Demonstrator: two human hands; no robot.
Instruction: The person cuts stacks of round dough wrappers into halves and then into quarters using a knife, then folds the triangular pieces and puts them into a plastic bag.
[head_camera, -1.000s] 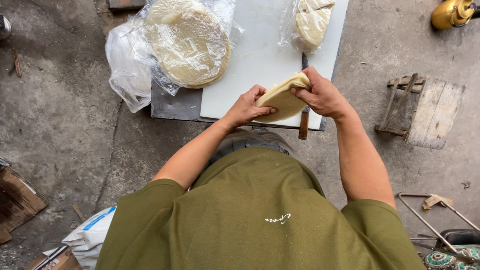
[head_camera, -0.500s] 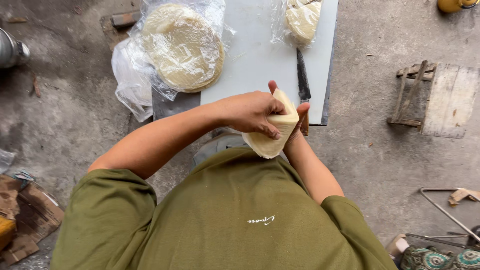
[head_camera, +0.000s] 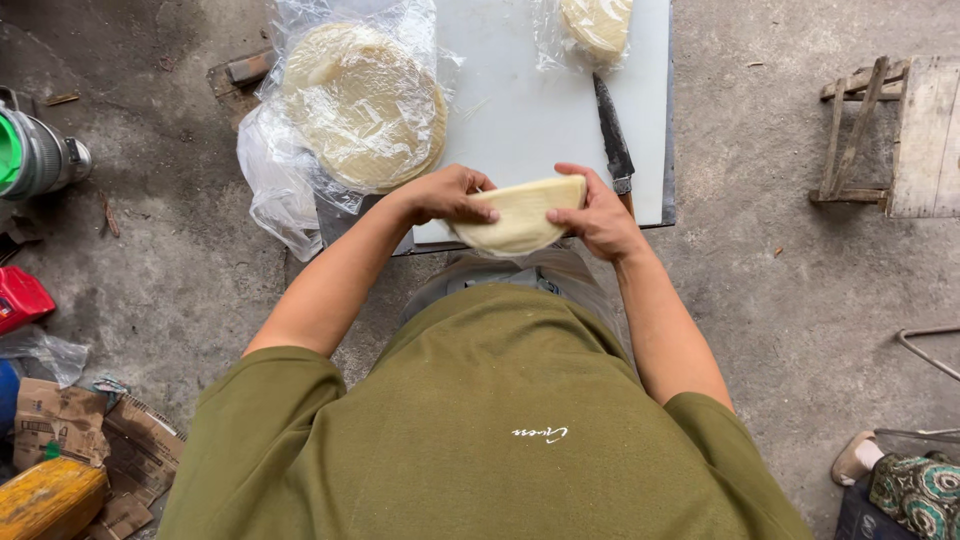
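Lowered flat again, the folded flatbread (head_camera: 520, 215) sits gripped by left hand (head_camera: 445, 195) and right hand (head_camera: 600, 215) fingers over the board's near edge (head_camera: 540, 130)

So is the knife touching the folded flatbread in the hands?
Apart. The head view shows bare white board between the knife and the folded flatbread.

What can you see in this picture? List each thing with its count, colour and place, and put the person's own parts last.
folded flatbread: one, pale cream, held in both hands
flatbread stack: one, cream, in clear plastic, board's left edge
bagged flatbread: one, cream, board's top
cutting board: one, white, centre
knife: one, dark blade, board's right side
wooden stool: one, grey, right
metal can: one, silver and green, left
cardboard: scraps, brown, lower left
shirt: one, olive
left hand: gripping the bread
right hand: gripping the bread
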